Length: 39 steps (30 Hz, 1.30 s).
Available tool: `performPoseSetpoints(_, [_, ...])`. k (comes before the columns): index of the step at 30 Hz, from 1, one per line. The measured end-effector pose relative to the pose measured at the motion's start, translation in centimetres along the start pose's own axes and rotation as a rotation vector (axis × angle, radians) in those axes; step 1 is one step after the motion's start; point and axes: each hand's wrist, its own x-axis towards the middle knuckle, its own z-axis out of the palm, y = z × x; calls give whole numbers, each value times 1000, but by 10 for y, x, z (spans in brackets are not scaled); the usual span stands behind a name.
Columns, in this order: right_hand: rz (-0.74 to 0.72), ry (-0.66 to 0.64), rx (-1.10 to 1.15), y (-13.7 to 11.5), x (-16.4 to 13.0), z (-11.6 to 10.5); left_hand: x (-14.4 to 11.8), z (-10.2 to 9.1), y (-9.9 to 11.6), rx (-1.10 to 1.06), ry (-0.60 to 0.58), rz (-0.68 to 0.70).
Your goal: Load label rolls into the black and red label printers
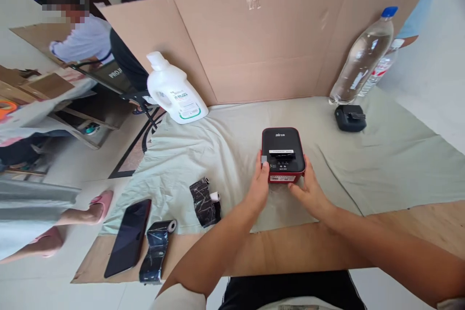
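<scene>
A small black-and-red box (281, 143) lies on the pale green cloth, its dark top printed with white lettering and a white-striped slot shape. My left hand (258, 183) grips its left side, thumb near the front corner. Around the right front corner is my right hand (308, 189), fingers along the side and thumb at the front face. To the left of my left arm lie rolls in torn black wrapping (205, 203). Closer to the edge is another roll (156, 252) with a long dark wrapper, beside a dark smartphone (128, 238).
A white jug (178, 92) leans near the cardboard partition (254, 53). At the back right stand a large clear bottle (365, 58) and a smaller bottle (381, 70), with a black device (350, 118) before them. Other people are beyond the table at left.
</scene>
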Motion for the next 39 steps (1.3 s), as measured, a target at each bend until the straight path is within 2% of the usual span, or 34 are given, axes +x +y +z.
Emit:
performPoseSetpoints(3, [42,-29,10,5,-14,-14,-14,9,-8,58,21,-26])
performPoseSetpoints(6, [47,-45,69,1,-8,-21,-10,3,-8,94,50,13])
performPoseSetpoints(10, [31,123,195,-10,20,-19,19,-8,2,87,81,60])
performPoseSetpoints(12, [99,204,272,-13,36,-14,35,-10,7,51,-2,84])
performPoseSetpoints(15, [183,191,351,-13,51,-4,51,-11,10,-23,-168,105])
performPoseSetpoints(17, [156,154,335,-10,50,-1,53,-11,8,-63,-216,119])
performPoseSetpoints(21, [74,126,290,-5,40,-2,51,-13,-1,-106,-221,137])
performPoseSetpoints(34, [-22,152,352,-3,36,4,52,-8,-7,-73,-146,181])
performPoseSetpoints(39, [-82,186,328,4,34,8,53,-8,-9,-89,-157,173])
